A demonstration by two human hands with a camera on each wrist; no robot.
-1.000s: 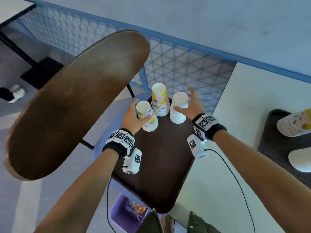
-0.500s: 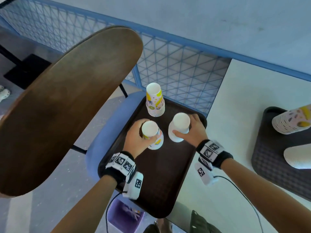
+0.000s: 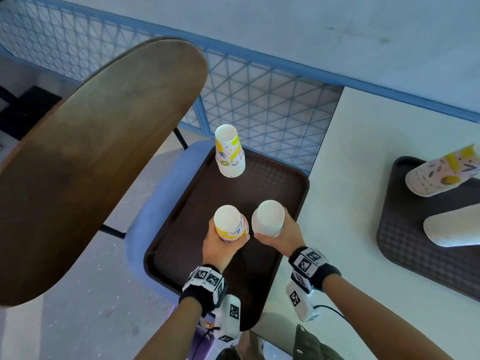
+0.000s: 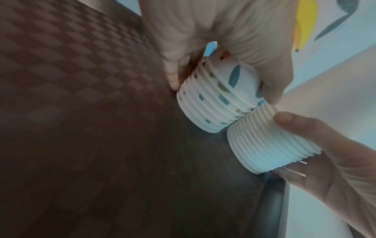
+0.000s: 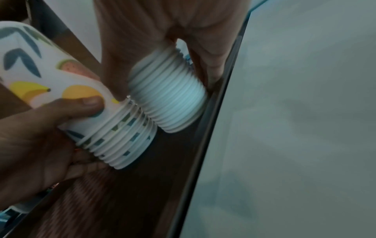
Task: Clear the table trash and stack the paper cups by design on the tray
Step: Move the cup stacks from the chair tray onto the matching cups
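A dark brown tray (image 3: pixel 181 229) lies on a blue chair seat. My left hand (image 3: pixel 225 241) grips an upside-down stack of fruit-print paper cups (image 3: pixel 230 224) over the tray's middle. Right beside it, my right hand (image 3: pixel 276 233) grips an upside-down stack of plain white cups (image 3: pixel 268 216). The two stacks touch at their rims in the left wrist view, print stack (image 4: pixel 215 99) against white stack (image 4: pixel 270 141). I cannot tell whether their rims rest on the tray. A third fruit-print stack (image 3: pixel 230 154) stands at the tray's far end.
A brown chair back (image 3: pixel 91 165) rises on the left. A white table (image 3: pixel 350 190) borders the tray on the right and bears a second dark tray (image 3: pixel 415 261) with a print stack (image 3: pixel 444 172) and a white stack (image 3: pixel 454 229) on it. Blue mesh railing (image 3: pixel 259 100) stands behind.
Both hands have drawn their stacks toward me along the tray, away from the third stack, which stays at the far end. Both grips are unchanged.
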